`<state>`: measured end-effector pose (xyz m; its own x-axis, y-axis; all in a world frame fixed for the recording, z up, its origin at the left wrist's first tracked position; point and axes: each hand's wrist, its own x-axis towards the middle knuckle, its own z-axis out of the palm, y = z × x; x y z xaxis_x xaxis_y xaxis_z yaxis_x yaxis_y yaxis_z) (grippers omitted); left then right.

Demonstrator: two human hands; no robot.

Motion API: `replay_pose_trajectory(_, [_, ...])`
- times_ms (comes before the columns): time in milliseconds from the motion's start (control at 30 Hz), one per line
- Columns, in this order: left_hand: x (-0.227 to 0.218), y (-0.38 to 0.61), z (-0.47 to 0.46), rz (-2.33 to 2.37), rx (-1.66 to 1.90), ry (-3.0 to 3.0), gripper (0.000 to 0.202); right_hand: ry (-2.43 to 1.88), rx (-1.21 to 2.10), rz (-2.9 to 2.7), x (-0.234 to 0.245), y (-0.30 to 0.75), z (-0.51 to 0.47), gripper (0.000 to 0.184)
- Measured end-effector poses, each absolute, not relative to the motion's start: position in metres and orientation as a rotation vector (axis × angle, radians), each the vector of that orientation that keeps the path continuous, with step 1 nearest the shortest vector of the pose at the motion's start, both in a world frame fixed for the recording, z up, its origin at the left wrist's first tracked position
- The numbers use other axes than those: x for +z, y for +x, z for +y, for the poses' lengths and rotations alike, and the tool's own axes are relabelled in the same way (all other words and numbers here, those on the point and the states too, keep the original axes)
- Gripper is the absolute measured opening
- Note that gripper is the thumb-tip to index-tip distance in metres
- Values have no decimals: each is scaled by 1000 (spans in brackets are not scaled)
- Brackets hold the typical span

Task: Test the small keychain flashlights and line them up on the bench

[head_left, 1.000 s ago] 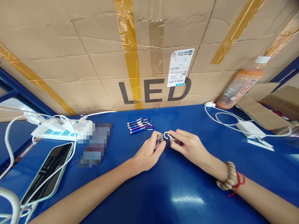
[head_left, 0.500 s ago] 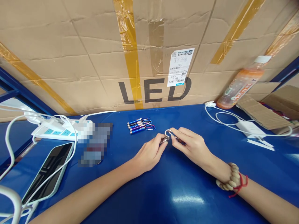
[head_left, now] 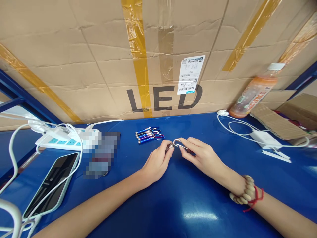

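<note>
My left hand (head_left: 157,160) pinches a small silver pen-like flashlight (head_left: 170,145), most of it covered by the fingers. Facing it, my right hand (head_left: 201,153) grips a silver carabiner clip (head_left: 177,141), whose curved end sticks out toward the flashlight. The clip's end meets or nearly meets the flashlight's tip; whether they are linked I cannot tell. Just beyond my left hand, several blue and dark keychain flashlights (head_left: 146,141) with carabiners lie side by side on the blue table (head_left: 158,211).
A large cardboard box (head_left: 99,49) walls off the back. To the left are a white power strip (head_left: 54,142), a phone (head_left: 53,181), a pixelated item (head_left: 104,155) and white cables. On the right stand an orange drink bottle (head_left: 255,94), a white charger (head_left: 264,138) and an open carton (head_left: 299,109).
Both hands have shifted slightly left, with the flashlight and carabiner between them. The carabiner's curved end has turned a little. The camera view has tilted slightly.
</note>
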<state>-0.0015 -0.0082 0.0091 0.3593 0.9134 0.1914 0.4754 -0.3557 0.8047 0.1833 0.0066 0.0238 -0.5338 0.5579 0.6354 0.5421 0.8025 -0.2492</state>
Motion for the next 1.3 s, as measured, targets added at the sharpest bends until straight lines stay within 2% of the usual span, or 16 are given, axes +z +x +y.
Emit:
replay_pose_trajectory(200, [5, -2, -5, 1196, 1038, 2052, 14, -985, 492, -2155, 22, 187, 10, 49])
replay_pose_trajectory(233, [5, -2, -5, 1163, 1043, 2083, 14, -1017, 549, -2153, 22, 187, 10, 48])
replay_pose_trajectory(333, [3, -2, -5, 1056, 1046, 2173, 10, -1004, 608, -2239, 25, 185, 10, 26])
replay_pose_trajectory(600, [1, -4, -6, 990, 1035, 2238, 6, -939, 713, -2235, 22, 180, 10, 21])
replay_pose_trajectory(833, [2, -1, -5, 1063, 1128, 2208, 13, -875, 366, -2346, 21, 188, 15, 16])
replay_pose_trajectory(1000, [6, -1, -5, 1201, 969, 2011, 16, -927, 303, -2265, 24, 191, 16, 13])
replay_pose_trajectory(1100, [8, -2, -5, 1194, 929, 1977, 16, -974, 477, -2228, 26, 189, 13, 16])
replay_pose_trajectory(1233, [5, -3, -6, 1163, 936, 1978, 14, -1036, 929, -2091, 29, 184, 8, 28])
replay_pose_trajectory(1300, [3, -3, -6, 1163, 955, 1972, 14, -1055, 985, -2068, 30, 182, 6, 37])
